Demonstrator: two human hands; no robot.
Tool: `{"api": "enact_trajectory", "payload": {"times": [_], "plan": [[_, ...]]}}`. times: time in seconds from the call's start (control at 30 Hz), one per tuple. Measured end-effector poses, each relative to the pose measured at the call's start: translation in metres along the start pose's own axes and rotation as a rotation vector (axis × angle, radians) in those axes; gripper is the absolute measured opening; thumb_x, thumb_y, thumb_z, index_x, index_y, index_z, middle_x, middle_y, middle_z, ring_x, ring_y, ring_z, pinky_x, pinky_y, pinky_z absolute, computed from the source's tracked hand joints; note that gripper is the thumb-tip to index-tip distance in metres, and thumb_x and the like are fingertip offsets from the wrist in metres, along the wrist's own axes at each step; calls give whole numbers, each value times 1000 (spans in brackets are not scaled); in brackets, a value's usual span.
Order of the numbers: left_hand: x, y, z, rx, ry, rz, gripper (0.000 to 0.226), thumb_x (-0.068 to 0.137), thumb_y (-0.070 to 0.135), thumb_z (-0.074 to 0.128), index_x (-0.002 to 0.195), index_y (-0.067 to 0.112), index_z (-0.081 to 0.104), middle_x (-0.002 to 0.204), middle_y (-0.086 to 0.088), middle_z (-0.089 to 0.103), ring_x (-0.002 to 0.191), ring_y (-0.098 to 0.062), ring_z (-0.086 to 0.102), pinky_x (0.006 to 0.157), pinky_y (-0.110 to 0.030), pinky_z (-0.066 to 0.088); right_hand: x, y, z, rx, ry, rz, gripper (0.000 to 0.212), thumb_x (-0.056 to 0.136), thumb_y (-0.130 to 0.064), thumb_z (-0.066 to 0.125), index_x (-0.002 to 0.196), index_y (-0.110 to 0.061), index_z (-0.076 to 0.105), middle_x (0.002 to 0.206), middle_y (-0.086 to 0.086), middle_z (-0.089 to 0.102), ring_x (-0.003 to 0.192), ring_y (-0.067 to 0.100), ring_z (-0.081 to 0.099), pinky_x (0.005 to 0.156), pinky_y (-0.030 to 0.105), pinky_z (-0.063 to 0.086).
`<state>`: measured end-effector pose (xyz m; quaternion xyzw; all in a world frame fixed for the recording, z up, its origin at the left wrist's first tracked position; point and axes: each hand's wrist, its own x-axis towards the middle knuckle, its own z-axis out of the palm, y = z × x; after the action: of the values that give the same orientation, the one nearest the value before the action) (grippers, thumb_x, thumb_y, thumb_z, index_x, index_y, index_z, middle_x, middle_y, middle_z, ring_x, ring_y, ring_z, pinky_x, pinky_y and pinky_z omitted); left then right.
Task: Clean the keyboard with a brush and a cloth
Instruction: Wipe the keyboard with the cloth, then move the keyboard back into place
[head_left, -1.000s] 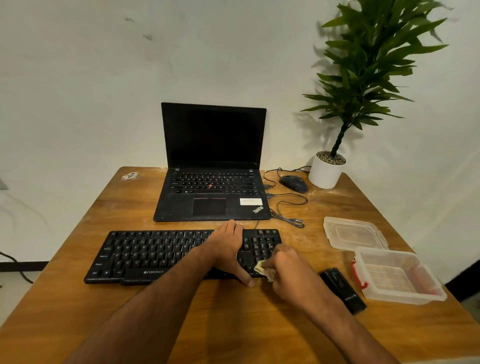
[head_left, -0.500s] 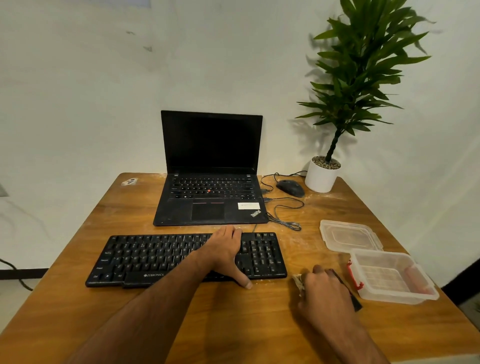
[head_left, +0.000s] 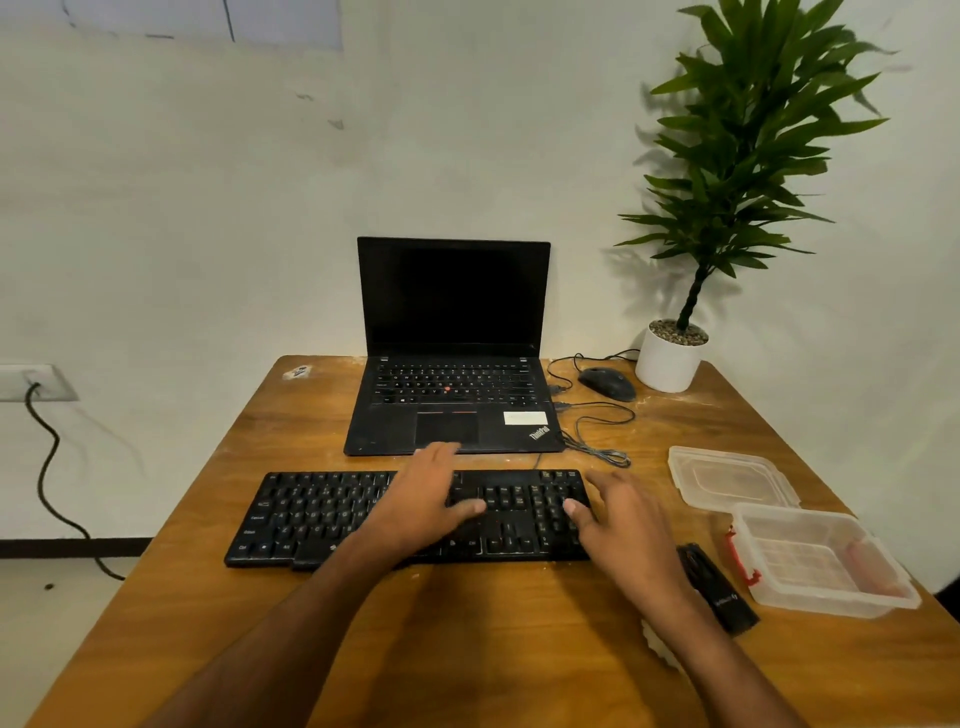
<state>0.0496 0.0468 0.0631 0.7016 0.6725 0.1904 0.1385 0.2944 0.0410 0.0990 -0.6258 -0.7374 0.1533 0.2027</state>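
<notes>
Keyboard (head_left: 332, 514) lies flat under both hands, its right half beneath them. The left hand (head_left: 423, 501) rests on the middle keys with fingers spread and holding nothing; the right hand (head_left: 621, 519) hovers over the right end, fingers loose and empty. A likely slip: pressing while wiping could pop a keycap or shove the board toward the laptop (head_left: 454, 395) just beyond the fingertips. The cloth (head_left: 658, 644) peeks out beneath the right forearm; the black case (head_left: 717, 587) lies just right of that wrist.

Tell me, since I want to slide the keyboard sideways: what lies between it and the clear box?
In the head view, a black case lies on the table between the keyboard and the clear box.
</notes>
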Motion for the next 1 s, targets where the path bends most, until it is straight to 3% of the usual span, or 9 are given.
{"api": "enact_trajectory", "payload": {"times": [0.2, 0.37, 0.6, 0.7, 0.8, 1.0], "plan": [[-33, -59, -31, -132, 222, -312, 68, 99, 39, 66, 156, 18, 36, 156, -6, 46, 143, -21, 45, 117, -44, 42, 20, -10, 41, 195, 69, 133, 66, 94, -39, 66, 149, -11, 43, 143, 8, 51, 138, 26, 39, 112, 41, 36], [-69, -106, -41, -312, 409, -552, 62, 102, 34, 62, 155, 14, 38, 143, -14, 55, 120, -26, 60, 94, -44, 58, 18, -5, 64, 216, 133, 199, 59, 93, -40, 65, 143, -12, 49, 139, 10, 52, 136, 28, 38, 112, 43, 36], [-91, -131, -31, -322, 486, -603, 45, 105, 27, 59, 141, 1, 51, 119, -11, 63, 96, -17, 60, 66, -21, 49, 11, 1, 75, 244, 152, 240, 64, 95, -37, 63, 149, -9, 42, 146, 12, 48, 139, 30, 35, 111, 44, 34], [-88, -138, -23, -347, 476, -590, 34, 104, 25, 61, 130, 4, 58, 105, -3, 66, 85, -11, 64, 62, -23, 51, 9, 2, 76, 249, 162, 236, 64, 96, -36, 63, 149, -8, 42, 145, 11, 49, 139, 29, 37, 112, 41, 34], [-89, -140, -17, -338, 482, -587, 31, 103, 25, 62, 128, 7, 58, 107, -4, 66, 86, -9, 63, 61, -20, 49, 10, 2, 77, 247, 172, 224, 63, 95, -34, 64, 148, -9, 43, 144, 11, 49, 139, 29, 37, 111, 41, 34], [-86, -143, -14, -382, 514, -588, 36, 100, 28, 66, 128, 6, 59, 106, -6, 69, 89, -18, 68, 66, -29, 56, 13, 6, 83, 310, 193, 241, 58, 93, -31, 68, 143, -9, 48, 143, 10, 51, 137, 28, 40, 111, 43, 35]]}}
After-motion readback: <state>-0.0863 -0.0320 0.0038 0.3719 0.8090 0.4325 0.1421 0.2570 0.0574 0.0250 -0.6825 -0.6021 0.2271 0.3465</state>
